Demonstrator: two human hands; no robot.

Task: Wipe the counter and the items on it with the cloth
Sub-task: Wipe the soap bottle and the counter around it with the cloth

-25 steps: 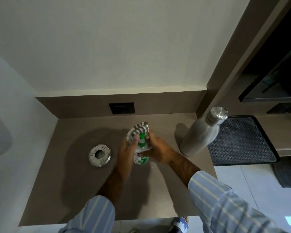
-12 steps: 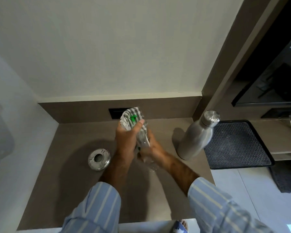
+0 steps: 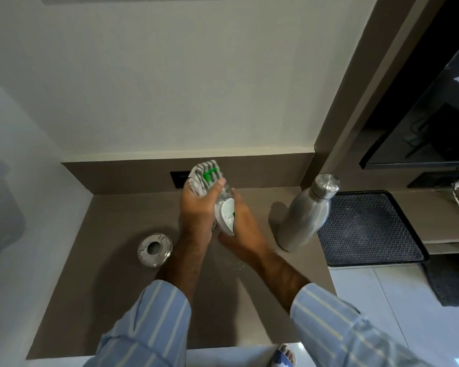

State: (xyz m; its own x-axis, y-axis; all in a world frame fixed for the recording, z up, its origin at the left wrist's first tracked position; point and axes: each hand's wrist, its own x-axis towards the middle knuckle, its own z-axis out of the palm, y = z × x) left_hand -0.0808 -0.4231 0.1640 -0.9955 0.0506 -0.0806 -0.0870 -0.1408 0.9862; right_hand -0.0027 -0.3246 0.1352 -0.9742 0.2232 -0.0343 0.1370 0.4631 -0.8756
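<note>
A clear plastic bottle (image 3: 226,213) with a green cap and a white-green label is held tilted above the brown counter (image 3: 104,274). My right hand (image 3: 243,231) grips its lower body. My left hand (image 3: 198,209) presses a grey-and-white checked cloth (image 3: 203,174) around the bottle's neck and cap. Part of the green cap shows through the cloth. The bottle's base is hidden between my hands.
A steel flask (image 3: 306,215) stands upright at the counter's right end. A round metal ashtray (image 3: 154,249) sits to the left of my arms. A black socket plate (image 3: 178,179) is on the backsplash. A black rubber mat (image 3: 368,230) lies on the lower shelf to the right.
The bottle has been lifted off the counter and tilted. My left hand with the cloth has slid up from the bottle's body to its cap. The view has shifted slightly.
</note>
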